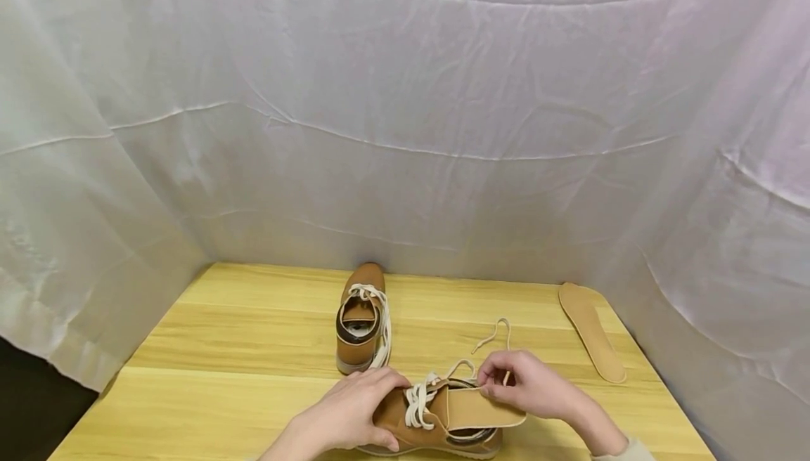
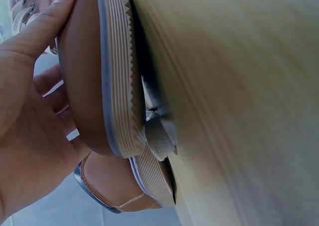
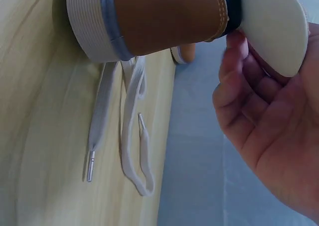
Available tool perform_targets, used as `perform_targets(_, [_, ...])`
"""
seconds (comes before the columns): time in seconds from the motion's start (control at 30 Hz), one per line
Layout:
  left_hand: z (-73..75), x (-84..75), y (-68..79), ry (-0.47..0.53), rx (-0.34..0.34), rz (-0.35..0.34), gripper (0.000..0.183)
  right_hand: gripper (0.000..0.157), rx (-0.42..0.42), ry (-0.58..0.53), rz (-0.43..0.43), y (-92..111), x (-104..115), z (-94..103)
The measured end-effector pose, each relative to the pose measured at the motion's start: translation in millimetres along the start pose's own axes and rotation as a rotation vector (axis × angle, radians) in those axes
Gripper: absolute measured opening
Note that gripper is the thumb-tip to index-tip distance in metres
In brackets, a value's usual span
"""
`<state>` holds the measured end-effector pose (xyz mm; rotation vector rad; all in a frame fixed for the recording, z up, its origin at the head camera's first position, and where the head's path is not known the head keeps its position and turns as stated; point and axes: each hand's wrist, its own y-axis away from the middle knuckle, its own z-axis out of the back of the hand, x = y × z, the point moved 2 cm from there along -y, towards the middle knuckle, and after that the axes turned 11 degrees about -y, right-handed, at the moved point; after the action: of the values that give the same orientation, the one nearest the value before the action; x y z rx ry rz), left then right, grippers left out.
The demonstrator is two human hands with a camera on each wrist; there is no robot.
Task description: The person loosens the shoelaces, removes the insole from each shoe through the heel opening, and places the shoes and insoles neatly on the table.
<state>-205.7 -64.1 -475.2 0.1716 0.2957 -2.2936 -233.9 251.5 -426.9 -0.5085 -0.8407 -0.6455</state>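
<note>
A brown lace-up shoe lies sideways near the front of the table, toe to the left. My left hand grips its toe end, thumb on the near side and fingers over the far side. In the left wrist view the ridged sole faces the wood. A tan insole sits partly in the shoe's opening, its heel end sticking out past the collar. My right hand pinches the insole's far edge between thumb and fingers. Its pale underside shows in the right wrist view. The insole's front part is hidden inside the shoe.
The matching shoe stands behind, toe toward the grey curtain. Another tan insole lies at the right edge of the wooden table. Loose white laces trail on the wood beside the held shoe.
</note>
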Motion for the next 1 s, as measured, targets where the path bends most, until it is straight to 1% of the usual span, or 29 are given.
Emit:
perform_targets(0.1, [0.8,-0.3,0.1,0.009,0.007,-0.002,0.075,0.012,-0.028,0.118,0.111,-1,5,-2.4])
perform_targets(0.23, [1.3,-0.5,-0.1,0.014,0.009,-0.008,0.074,0.021,-0.050,0.320,0.284,0,17,-8.5])
perform_targets(0.3, [1.1,-0.5,0.1,0.013,0.009,-0.010,0.074,0.024,-0.047,0.409,0.341,1,22,-12.6])
perform_targets(0.43, [0.6,-0.2,0.2,0.012,0.006,-0.012,0.074,0.027,-0.025,0.521,0.422,3,30,-20.1])
perform_targets(0.57, [0.6,0.3,0.3,0.020,0.011,-0.006,0.075,0.027,-0.005,0.571,0.452,4,33,-26.0])
perform_targets(0.73, [0.3,0.6,0.1,0.025,0.024,-0.003,0.074,0.027,0.021,0.600,0.419,7,32,-31.5])
perform_targets(0.83, [-0.4,0.8,0.0,0.024,0.027,-0.004,0.074,0.027,0.034,0.592,0.411,7,31,-32.7])
perform_targets(1.0, [-1.4,1.3,0.0,0.026,0.027,-0.004,0.074,0.025,0.057,0.551,0.452,7,28,-32.8])
